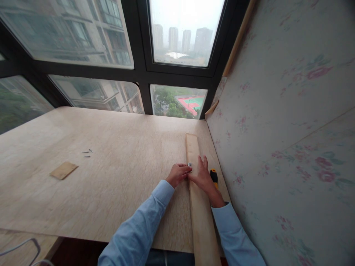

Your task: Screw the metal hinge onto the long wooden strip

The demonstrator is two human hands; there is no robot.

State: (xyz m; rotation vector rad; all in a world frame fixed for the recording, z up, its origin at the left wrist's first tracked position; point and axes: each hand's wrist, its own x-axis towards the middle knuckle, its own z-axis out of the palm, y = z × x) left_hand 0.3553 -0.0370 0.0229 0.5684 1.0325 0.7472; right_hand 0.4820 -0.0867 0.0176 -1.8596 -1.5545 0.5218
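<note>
A long pale wooden strip [198, 207] lies on a large plywood sheet [111, 177], running away from me beside the right wall. My left hand [178, 173] is closed in a pinch at the strip's left edge, its fingertips at a small metal screw [190, 164] on the strip. My right hand [203, 176] lies flat on the strip with fingers spread, pressing it down. A yellow and black tool handle [213, 176] lies just right of my right hand, partly hidden by it.
A few loose screws [87, 153] and a small flat wood offcut [63, 170] lie at the sheet's left. A flower-patterned wall [277, 147] stands close on the right. Dark-framed windows [141, 74] rise behind the sheet. A white cable [22, 247] loops at the lower left.
</note>
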